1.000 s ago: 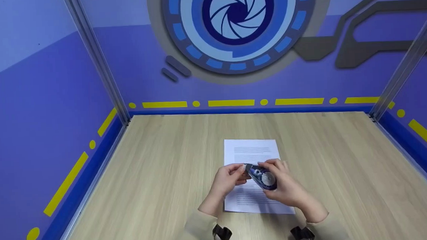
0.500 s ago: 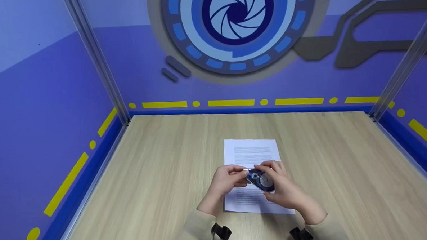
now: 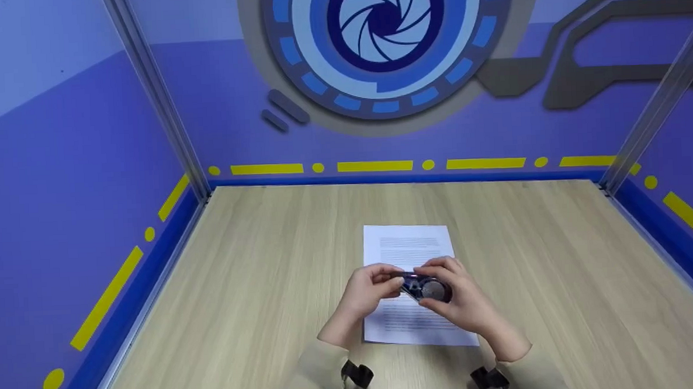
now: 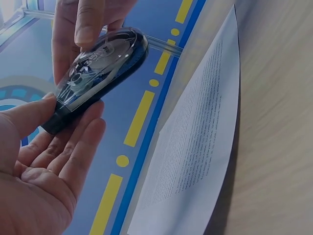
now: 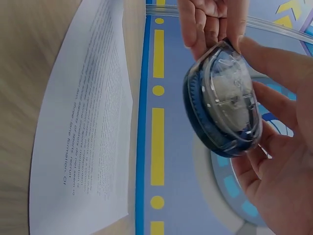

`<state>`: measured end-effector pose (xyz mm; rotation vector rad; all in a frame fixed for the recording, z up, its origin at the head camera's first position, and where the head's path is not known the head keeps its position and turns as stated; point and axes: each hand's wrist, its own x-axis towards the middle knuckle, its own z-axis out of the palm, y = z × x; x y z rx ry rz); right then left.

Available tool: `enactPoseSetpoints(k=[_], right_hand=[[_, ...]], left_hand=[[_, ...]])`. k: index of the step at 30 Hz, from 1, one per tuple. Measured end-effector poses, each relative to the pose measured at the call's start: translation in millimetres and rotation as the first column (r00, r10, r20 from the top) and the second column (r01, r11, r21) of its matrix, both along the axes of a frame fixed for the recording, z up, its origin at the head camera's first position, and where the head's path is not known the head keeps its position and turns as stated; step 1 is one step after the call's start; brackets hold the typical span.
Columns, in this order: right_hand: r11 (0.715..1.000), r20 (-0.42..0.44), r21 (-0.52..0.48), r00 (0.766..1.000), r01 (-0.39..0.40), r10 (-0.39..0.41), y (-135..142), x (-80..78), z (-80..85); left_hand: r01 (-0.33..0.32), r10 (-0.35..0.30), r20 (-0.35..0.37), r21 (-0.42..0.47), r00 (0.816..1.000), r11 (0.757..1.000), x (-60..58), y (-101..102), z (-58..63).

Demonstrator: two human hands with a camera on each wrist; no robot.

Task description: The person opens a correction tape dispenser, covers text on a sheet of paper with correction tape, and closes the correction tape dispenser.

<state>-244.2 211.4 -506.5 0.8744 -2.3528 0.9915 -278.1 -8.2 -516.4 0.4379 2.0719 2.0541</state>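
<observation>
Angled inward, the left hand (image 3: 363, 293) pinches the narrow tip of a clear-topped tape dispenser (image 3: 434, 290), and the right hand (image 3: 467, 300) grips its rounded end, raised over the printed sheet (image 3: 408, 332). Hands hide the middle lines (tiny type, mostly illegible); both sleeves (image 3: 322, 368) run out of view.

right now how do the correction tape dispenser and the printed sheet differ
The correction tape dispenser is a dark teardrop with a clear cover; the printed sheet is a white rectangle with text. The dispenser is smaller than the sheet. The left hand and right hand hold the dispenser up; the sheet lies on the table. Both show in all three views.
</observation>
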Motion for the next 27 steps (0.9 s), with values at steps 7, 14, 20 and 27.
enactPoseSetpoints(k=[7, 14, 20, 27], right_hand=[[0.999, 0.070, -0.039, 0.997, -0.036, 0.039, 2.4, -2.7, -1.3], [0.997, 0.042, -0.047, 0.997, -0.063, 0.065, 0.9, -3.2, -2.7], [0.996, 0.037, -0.057, 0.997, -0.072, 0.074, 1.4, -4.0, -4.6], [0.995, 0.048, -0.055, 0.995, -0.085, 0.088, 3.9, -4.6, -5.6]], left_hand=[[0.036, -0.035, -0.041, 0.032, 0.999, 0.999, -1.4, 0.0, -2.3], [0.050, -0.048, -0.050, 0.055, 0.998, 0.997, -0.6, 0.5, -1.5], [0.057, -0.054, -0.057, 0.058, 0.997, 0.997, -0.3, 0.9, -2.2], [0.014, -0.016, -0.138, -0.017, 0.990, 1.000, -1.2, -3.1, -1.3]])
